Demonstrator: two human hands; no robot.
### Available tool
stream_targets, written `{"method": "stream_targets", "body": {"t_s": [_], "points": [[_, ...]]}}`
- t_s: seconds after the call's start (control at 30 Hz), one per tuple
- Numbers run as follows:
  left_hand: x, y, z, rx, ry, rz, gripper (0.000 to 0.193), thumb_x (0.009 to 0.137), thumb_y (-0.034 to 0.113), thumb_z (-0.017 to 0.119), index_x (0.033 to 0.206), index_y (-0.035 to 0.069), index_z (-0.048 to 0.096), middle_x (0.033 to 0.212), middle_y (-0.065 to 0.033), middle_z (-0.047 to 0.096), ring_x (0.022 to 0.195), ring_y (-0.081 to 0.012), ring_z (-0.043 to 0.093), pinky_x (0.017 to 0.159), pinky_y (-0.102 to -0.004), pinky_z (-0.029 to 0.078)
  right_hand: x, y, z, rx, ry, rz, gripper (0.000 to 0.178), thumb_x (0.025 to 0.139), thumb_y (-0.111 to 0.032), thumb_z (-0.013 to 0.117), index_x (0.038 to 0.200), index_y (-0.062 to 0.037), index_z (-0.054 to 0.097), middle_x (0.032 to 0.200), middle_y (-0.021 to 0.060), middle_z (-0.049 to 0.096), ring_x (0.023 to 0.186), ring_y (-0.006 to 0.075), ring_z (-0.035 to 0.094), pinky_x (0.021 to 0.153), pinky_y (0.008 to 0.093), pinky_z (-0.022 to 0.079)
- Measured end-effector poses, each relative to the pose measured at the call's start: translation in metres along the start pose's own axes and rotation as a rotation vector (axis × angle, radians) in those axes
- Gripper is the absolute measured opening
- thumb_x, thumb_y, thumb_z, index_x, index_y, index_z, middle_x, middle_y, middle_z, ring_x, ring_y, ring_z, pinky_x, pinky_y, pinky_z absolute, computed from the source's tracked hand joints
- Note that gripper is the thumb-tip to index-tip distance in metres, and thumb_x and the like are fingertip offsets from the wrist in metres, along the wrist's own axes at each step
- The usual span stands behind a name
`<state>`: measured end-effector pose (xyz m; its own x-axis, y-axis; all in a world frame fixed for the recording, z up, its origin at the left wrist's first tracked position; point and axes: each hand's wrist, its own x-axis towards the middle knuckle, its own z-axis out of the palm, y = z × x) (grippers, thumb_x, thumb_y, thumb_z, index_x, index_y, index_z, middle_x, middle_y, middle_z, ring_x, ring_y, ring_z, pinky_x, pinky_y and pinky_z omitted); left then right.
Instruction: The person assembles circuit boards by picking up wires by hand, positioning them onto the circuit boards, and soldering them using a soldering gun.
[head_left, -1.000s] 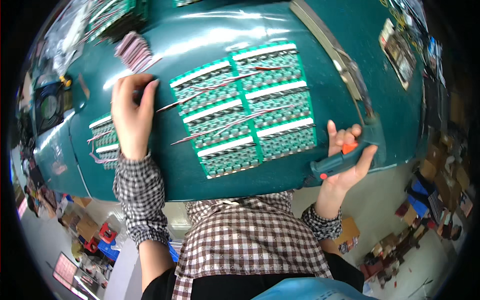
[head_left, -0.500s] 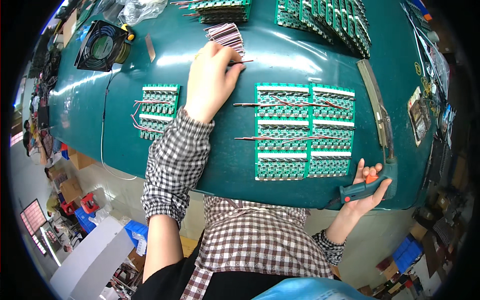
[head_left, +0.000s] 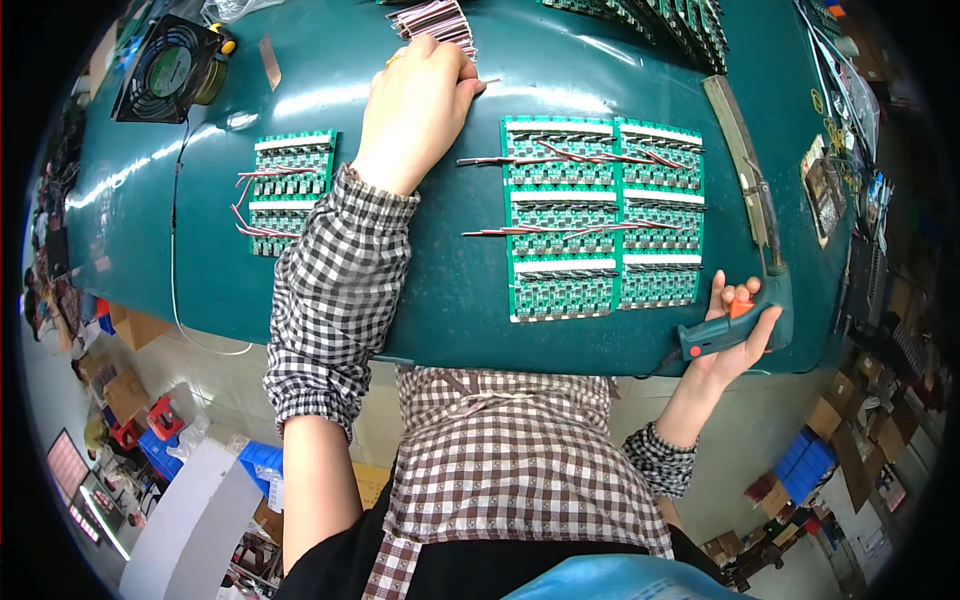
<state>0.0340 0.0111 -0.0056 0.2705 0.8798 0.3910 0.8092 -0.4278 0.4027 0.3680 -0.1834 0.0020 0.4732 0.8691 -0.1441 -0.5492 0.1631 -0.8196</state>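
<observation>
My left hand (head_left: 420,112) is closed just below a bundle of thin red, black and white wires (head_left: 446,28). The end of a thin wire (head_left: 490,81) pokes out from between my thumb and fingers. At the front right, my right hand (head_left: 738,352) grips the green handle of a soldering gun (head_left: 778,305) with an orange trigger. Its tip end meets a long metallic bar (head_left: 738,140). Between my hands lies a block of green circuit boards (head_left: 562,297) in two columns, with red, black and white wires laid across them.
Left of my forearm is a smaller green board (head_left: 292,160) with wires. A black fan (head_left: 165,72) stands at the far left, its cable (head_left: 174,260) trailing over the table's front edge. Stacked boards (head_left: 690,30) occupy the back. A packet (head_left: 820,190) lies at right.
The view has shifted, so the table's things sit higher in it. Less wire shows past my left fingertips. My right hand keeps its grip on the soldering gun.
</observation>
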Motion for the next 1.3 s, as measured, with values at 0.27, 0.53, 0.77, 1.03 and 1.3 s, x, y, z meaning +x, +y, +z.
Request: {"method": "stream_targets", "body": {"t_s": [0.27, 0.53, 0.77, 1.03, 1.3], "points": [[-0.008, 0.009, -0.003, -0.08, -0.04, -0.03, 0.013, 0.082, 0.013, 0.061, 0.086, 0.001, 0.055, 0.086, -0.0117, 0.058, 0.082, -0.0296, 0.057, 0.072, -0.0369, 0.045, -0.006, -0.006, -0.005, -0.051, -0.022, 0.03, 0.042, 0.092, -0.04, 0.05, 0.106, 0.0, 0.049, 0.086, 0.0063, 0.058, 0.079, 0.0184, 0.058, 0.09, 0.0435, 0.046], [-0.08, 0.082, -0.051, -0.501, -0.5, -0.155, 0.006, 0.081, 0.003, 0.061, 0.085, 0.0, 0.058, 0.074, -0.0069, 0.057, 0.062, -0.0148, 0.056, 0.057, -0.0256, 0.046, -0.052, -0.017, 0.011, -0.193, -0.181, 0.081, 0.051, 0.092, -0.044, 0.048, 0.111, 0.0028, 0.046, 0.092, 0.0096, 0.057, 0.085, 0.0224, 0.059, 0.076, 0.0431, 0.054], [-0.104, 0.082, -0.024, -0.513, -0.422, -0.314, 0.007, 0.078, 0.003, 0.062, 0.083, 0.001, 0.058, 0.074, -0.0061, 0.056, 0.059, -0.0127, 0.053, 0.056, -0.0257, 0.045, -0.076, -0.01, 0.023, -0.44, -0.18, 0.122, 0.059, 0.088, -0.047, 0.053, 0.114, 0.0048, 0.044, 0.091, 0.0115, 0.057, 0.089, 0.0263, 0.06, 0.071, 0.0388, 0.057], [-0.117, 0.089, -0.031, -0.626, -0.433, -0.34, 0.007, 0.077, 0.003, 0.063, 0.081, 0.002, 0.058, 0.071, -0.0038, 0.052, 0.055, -0.0111, 0.046, 0.051, -0.0248, 0.04, -0.099, -0.006, 0.03, -0.446, -0.169, 0.149, 0.058, 0.083, -0.036, 0.063, 0.114, 0.0105, 0.048, 0.09, 0.0172, 0.058, 0.087, 0.0314, 0.062, 0.068, 0.0399, 0.059], [-0.12, 0.095, -0.027, -0.57, -0.388, -0.304, 0.006, 0.076, 0.004, 0.062, 0.079, 0.004, 0.056, 0.072, -0.0042, 0.054, 0.057, -0.0134, 0.05, 0.051, -0.0259, 0.041, -0.111, -0.005, 0.028, -0.503, -0.206, 0.224, 0.053, 0.081, -0.03, 0.066, 0.11, 0.012, 0.051, 0.092, 0.0192, 0.058, 0.088, 0.0326, 0.062, 0.072, 0.0397, 0.058]]}}
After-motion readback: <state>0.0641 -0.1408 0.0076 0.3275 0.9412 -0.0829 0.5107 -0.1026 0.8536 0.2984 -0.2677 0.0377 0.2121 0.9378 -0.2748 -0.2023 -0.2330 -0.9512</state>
